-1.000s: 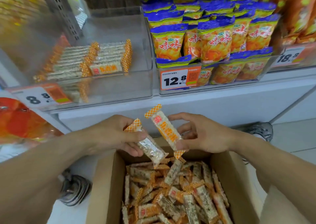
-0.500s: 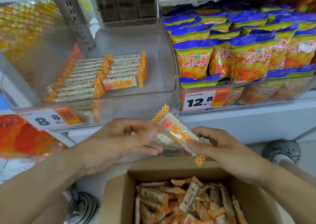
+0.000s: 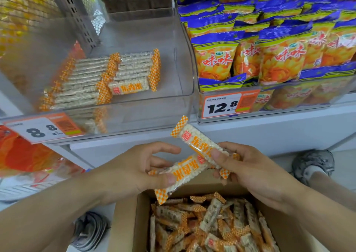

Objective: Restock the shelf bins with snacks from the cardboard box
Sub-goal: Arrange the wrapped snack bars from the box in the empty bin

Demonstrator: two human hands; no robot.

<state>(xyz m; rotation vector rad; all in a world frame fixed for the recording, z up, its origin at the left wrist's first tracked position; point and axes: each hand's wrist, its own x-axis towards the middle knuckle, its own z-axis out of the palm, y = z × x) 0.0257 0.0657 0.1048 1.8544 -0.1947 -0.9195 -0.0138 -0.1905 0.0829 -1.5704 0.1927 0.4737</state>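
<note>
Orange-checked wrapper ends mark every snack bar here. Your left hand (image 3: 138, 171) pinches one rice bar (image 3: 185, 171) between thumb and fingers, lying nearly level, its lower checked end hanging just over the near rim of the cardboard box (image 3: 127, 223). Your right hand (image 3: 248, 171) grips a second bar (image 3: 200, 145), tilted up to the left, thumb pressed on its face; the two bars cross and touch between your hands.

The box sits open below you, filled with loose bars (image 3: 208, 224) heaped in all directions. Its far edge runs right beneath your hands.

Above, the clear bin (image 3: 185, 63) with the 8.8 price tag (image 3: 41, 129) holds two neat rows of bars (image 3: 100, 78) packed against its left side and front; one bar lies label-up at the near end of the right row. The bin's right half and back are bare floor, with open room up to the right wall. Its front lip stands just above your hands.

The neighbouring bin, tagged 12.8 (image 3: 229, 105), is packed with blue-and-yellow chip bags (image 3: 275, 53). A shoe (image 3: 313, 165) rests on the floor to your right.
</note>
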